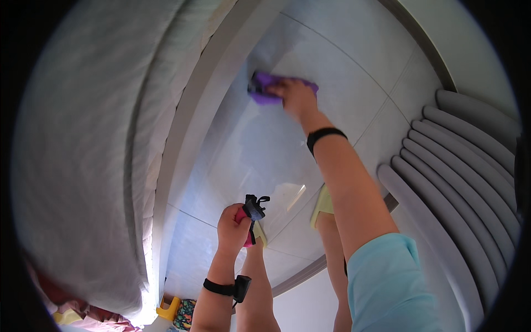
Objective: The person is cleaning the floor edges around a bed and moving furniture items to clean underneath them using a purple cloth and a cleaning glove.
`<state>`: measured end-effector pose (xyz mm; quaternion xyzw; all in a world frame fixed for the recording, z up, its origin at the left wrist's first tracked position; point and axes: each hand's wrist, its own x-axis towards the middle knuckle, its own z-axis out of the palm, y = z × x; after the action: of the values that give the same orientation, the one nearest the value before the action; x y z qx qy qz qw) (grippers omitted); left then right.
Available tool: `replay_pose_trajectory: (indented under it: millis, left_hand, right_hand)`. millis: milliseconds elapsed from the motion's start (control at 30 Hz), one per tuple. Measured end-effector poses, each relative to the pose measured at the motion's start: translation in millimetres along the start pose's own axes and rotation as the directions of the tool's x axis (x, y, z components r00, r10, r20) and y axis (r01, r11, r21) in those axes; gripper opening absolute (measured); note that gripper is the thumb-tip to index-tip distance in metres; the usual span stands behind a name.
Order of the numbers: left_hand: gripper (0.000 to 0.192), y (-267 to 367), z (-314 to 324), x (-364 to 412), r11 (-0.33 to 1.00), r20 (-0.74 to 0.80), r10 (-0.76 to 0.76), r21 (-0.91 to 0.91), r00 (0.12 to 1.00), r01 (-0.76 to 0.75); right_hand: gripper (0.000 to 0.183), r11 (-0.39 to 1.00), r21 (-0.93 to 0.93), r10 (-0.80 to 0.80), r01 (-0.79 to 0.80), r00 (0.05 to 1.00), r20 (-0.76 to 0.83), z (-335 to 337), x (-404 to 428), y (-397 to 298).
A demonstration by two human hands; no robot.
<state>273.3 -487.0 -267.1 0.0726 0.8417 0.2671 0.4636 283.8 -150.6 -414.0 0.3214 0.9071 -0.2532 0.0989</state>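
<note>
My right hand (pixel 296 97) reaches far forward and presses on a purple cloth (pixel 265 98) against the grey tiled floor (pixel 249 137). A dark object lies at the cloth's left end by my fingertips; I cannot tell what it is. Nearer to me, my left hand (pixel 233 228) is closed around a small pink and dark-blue fabric item (pixel 252 211) with black straps and a loop, held above the floor. Black bands are on both wrists, and a small black device (pixel 242 288) hangs at the left one.
A bed with a grey cover (pixel 83 145) and a pale frame (pixel 186 124) runs along the left. Grey padded ribs (pixel 448 166) line the right. My feet wear light-green slippers (pixel 322 203). A yellow plastic object (pixel 168 309) and a patterned item (pixel 185 314) stand at the lower left.
</note>
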Motion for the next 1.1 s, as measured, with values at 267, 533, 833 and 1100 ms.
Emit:
replay_pose_trajectory:
  millis: [267, 533, 833, 1100]
  left_hand:
    - [0.032, -1.3, -34.1, -30.8, 1.0, 0.104, 0.009, -0.002, 0.995, -0.008]
    - [0.033, -69.0, -46.4, -24.1, 0.997, 0.106, 0.056, 0.038, 0.993, -0.06]
    - [0.033, -128.9, -47.1, 6.4, 0.997, 0.069, 0.042, 0.065, 0.997, -0.046]
    - [0.032, -146.7, -22.3, 41.1, 0.956, 0.051, 0.253, 0.139, 0.966, -0.258]
  right_hand:
    - [0.044, 0.991, 0.106, 0.064, -0.085, 0.98, 0.188, 62.3, -170.4, -17.6]
    - [0.044, 0.922, 0.305, 0.211, -0.24, 0.97, 0.123, 127.6, -247.6, -57.3]
    - [0.036, 0.791, 0.607, 0.395, -0.07, 0.817, -0.42, 25.3, -140.2, 47.3]
    - [0.045, 0.93, -0.079, 0.3, -0.36, 0.863, -0.406, -4.5, -40.3, 106.6]
